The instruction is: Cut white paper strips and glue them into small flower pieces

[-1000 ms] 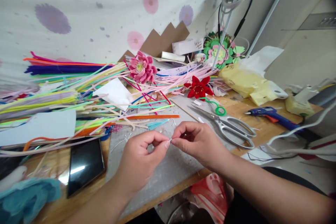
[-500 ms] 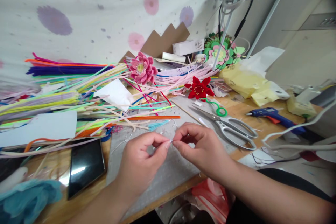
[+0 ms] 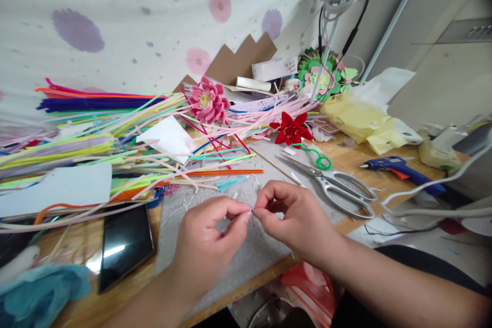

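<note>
Over the grey mat (image 3: pixel 246 266), my left hand (image 3: pixel 213 238) and my right hand (image 3: pixel 294 215) meet fingertip to fingertip. Both are closed in a pinch on one tiny whitish piece (image 3: pixel 251 209), too small to name and mostly covered by the fingers. Beyond my right hand lie large silver-handled scissors (image 3: pixel 334 184), blades pointing away to the left. A red fuzzy flower (image 3: pixel 291 129) with a curled green stem (image 3: pixel 324 162) rests behind them. Short light-blue strands (image 3: pixel 231 183) and thin white wisps (image 3: pixel 180 207) lie on the mat near my left hand.
Bundles of coloured pipe cleaners (image 3: pixel 77 148) cover the left and back of the table. A pink flower (image 3: pixel 209 100) stands among them. A dark phone (image 3: pixel 126 246) lies at left, a teal cloth (image 3: pixel 42 292) in the corner. At right are a blue glue gun (image 3: pixel 403 171) and a white cable (image 3: pixel 434 184).
Both hands stay nearly in place, still pinched together. The fingertips have shifted very slightly to the right and down. Nothing else on the table has moved.
</note>
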A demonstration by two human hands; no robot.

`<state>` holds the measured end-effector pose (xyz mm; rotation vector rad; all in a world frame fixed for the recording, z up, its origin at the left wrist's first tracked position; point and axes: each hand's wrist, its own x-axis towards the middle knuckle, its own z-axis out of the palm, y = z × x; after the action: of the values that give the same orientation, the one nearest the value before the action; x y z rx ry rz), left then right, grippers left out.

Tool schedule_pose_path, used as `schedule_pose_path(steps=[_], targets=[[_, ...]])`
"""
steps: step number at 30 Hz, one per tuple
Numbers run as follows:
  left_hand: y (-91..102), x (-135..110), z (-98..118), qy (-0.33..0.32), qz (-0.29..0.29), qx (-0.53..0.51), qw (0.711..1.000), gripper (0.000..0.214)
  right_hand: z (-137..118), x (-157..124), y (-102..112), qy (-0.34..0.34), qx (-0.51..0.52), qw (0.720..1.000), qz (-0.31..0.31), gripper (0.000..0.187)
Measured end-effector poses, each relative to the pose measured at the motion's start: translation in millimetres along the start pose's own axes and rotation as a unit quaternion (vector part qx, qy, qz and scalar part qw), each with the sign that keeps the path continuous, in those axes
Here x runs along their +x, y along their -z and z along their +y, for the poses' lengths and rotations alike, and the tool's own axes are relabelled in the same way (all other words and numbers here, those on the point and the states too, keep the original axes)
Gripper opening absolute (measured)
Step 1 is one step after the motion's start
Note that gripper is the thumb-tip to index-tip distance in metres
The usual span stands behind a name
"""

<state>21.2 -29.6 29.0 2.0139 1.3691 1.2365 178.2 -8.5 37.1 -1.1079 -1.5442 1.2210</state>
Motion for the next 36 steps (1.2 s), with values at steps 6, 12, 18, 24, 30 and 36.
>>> schedule_pose_path(steps=[6,12,18,24,30,36], targets=[[0.8,1,0,-0.013,-0.004,-0.006,1.000,0.013,2,0,0,0.005,0.015,1.000,-0.004,0.008],[0.1,0,0,-0.019,-0.003,-0.007,1.000,0.013,3,0,0,-0.001,0.017,1.000,-0.002,0.008],[-0.2,-2,-2,0.002,-0.012,-0.029,1.000,0.011,5,-1,2,0.011,0.019,1.000,0.001,0.006],[-0.7,3,-4,0.094,-0.029,-0.080,0.992,0.011,11,1,5,0.043,0.027,0.999,-0.013,0.006],[0.7,5,-6,0.139,-0.050,-0.095,0.984,0.015,13,1,8,0.048,0.030,0.998,-0.023,0.007],[0.9,5,-3,0.126,-0.057,-0.076,0.988,0.014,12,2,9,0.064,0.038,0.996,-0.041,0.008]])
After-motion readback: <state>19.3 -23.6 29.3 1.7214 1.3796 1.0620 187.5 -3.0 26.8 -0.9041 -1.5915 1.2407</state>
